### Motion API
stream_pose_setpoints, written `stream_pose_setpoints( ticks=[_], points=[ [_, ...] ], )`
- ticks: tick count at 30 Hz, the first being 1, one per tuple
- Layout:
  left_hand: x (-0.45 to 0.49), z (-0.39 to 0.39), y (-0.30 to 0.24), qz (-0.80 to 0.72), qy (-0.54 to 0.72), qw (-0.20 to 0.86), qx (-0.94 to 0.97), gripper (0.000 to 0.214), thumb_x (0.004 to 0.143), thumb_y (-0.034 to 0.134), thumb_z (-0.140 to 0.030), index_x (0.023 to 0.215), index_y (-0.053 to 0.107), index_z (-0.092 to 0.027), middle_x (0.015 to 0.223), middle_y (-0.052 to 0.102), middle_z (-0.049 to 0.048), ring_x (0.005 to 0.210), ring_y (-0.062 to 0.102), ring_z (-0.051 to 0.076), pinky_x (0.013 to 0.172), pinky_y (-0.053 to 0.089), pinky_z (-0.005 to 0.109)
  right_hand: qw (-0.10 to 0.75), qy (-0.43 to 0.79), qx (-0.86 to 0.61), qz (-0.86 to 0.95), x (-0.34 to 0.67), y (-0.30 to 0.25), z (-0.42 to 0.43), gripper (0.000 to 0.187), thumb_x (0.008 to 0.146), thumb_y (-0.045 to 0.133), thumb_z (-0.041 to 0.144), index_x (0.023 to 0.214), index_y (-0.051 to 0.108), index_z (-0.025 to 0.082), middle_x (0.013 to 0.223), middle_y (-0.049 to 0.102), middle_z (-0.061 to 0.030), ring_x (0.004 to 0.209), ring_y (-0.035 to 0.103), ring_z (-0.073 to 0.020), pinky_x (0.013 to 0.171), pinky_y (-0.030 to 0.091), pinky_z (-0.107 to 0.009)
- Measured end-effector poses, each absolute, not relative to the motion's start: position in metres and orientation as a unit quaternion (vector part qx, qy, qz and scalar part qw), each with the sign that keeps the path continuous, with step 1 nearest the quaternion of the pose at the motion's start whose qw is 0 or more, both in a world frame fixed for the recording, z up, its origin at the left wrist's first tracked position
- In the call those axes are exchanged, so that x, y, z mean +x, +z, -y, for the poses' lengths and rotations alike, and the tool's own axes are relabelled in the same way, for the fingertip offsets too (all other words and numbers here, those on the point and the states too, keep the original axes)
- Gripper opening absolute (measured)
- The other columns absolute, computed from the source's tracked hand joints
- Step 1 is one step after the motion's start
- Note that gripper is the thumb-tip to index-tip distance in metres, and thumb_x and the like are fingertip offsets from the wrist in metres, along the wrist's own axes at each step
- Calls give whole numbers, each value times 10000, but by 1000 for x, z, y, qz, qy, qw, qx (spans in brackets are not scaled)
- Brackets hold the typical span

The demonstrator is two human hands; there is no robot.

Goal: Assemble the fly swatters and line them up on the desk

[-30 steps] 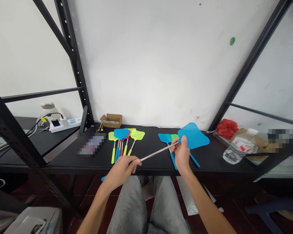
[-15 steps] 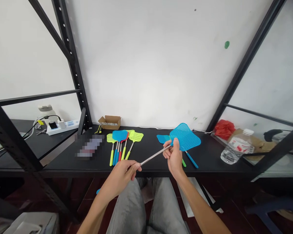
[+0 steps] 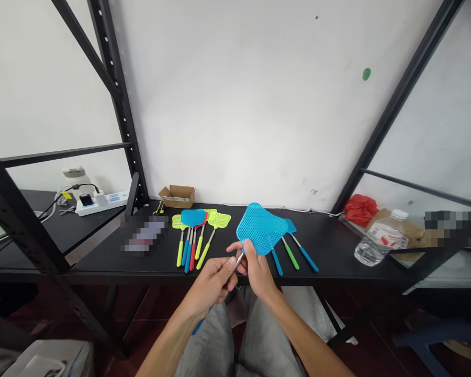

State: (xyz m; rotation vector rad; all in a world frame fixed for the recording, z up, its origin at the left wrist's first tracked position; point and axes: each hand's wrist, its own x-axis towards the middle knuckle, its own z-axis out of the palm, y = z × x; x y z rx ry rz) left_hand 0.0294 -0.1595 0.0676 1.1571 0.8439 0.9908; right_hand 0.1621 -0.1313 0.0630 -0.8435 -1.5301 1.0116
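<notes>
The left hand (image 3: 209, 281) grips the metal shaft (image 3: 238, 260) of a blue swatter (image 3: 261, 229), the right hand (image 3: 255, 269) pinching its neck; more swatters (image 3: 196, 220) lie on the bench (image 3: 333, 246) beyond both hands.

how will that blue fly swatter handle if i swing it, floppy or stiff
The blue fly swatter likely feels light: its head is thin perforated plastic and should flex easily. The slim metal shaft, between the left hand and right hand, probably stays stiffer, though it may whip slightly.

Fly swatters (image 3: 193, 218) are lying on the surface (image 3: 329, 251) left of the grip (image 3: 255, 269), more swatters (image 3: 291, 255) are lying just right of it, a cardboard box (image 3: 176, 197) is sitting behind, and a water bottle (image 3: 380, 243) is standing far right.
</notes>
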Motion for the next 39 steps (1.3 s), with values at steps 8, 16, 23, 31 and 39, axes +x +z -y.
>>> stream_pose_setpoints(
  ticks=[8, 16, 23, 31, 39],
  points=[
    [31, 145, 62, -376, 612, 552, 423, 368, 844, 639, -468, 1076, 590, -188, 781, 650, 7, 644, 609, 108, 607, 494, 223, 424, 544, -322, 648, 161, 30, 159, 478, 881, 555, 565, 1229, 562, 238, 849, 628, -28, 675, 615, -166, 477, 438, -230],
    [27, 130, 32, -523, 479, 328, 624, 460, 890, 526, -479, 1213, 610, -161, 1168, 688, 150, 1084, 639, 278, 880, 501, 378, 410, 372, -453, 699, 191, 19, 132, 415, 892, 537, 478, 1175, 636, 192, 707, 678, -14, 465, 597, -165, 479, 466, -283],
    [-3, 116, 17, -661, 317, 33, 679, 387, 922, 478, -354, 1207, 645, -153, 1270, 627, 146, 1167, 564, 324, 950, 408, 422, 261, 28, -666, 698, 242, 26, 85, 324, 893, 492, 342, 1151, 644, 219, 683, 661, -46, 739, 668, -250, 631, 424, -296],
    [0, 118, 10, -705, 226, -60, 670, 251, 900, 505, -268, 1036, 704, -197, 1032, 701, 132, 1078, 556, 345, 886, 336, 436, 130, -25, -717, 684, 234, 23, 77, 401, 925, 435, 379, 1257, 576, 203, 921, 710, -148, 871, 676, -313, 695, 428, -356],
    [13, 118, 6, -675, 206, -57, 706, 282, 885, 404, -113, 1039, 635, -163, 739, 669, 71, 790, 616, 244, 725, 305, 333, 103, -27, -703, 703, 224, 18, 88, 373, 914, 475, 322, 1260, 560, 214, 986, 703, -133, 876, 679, -305, 683, 427, -338]
  ],
)
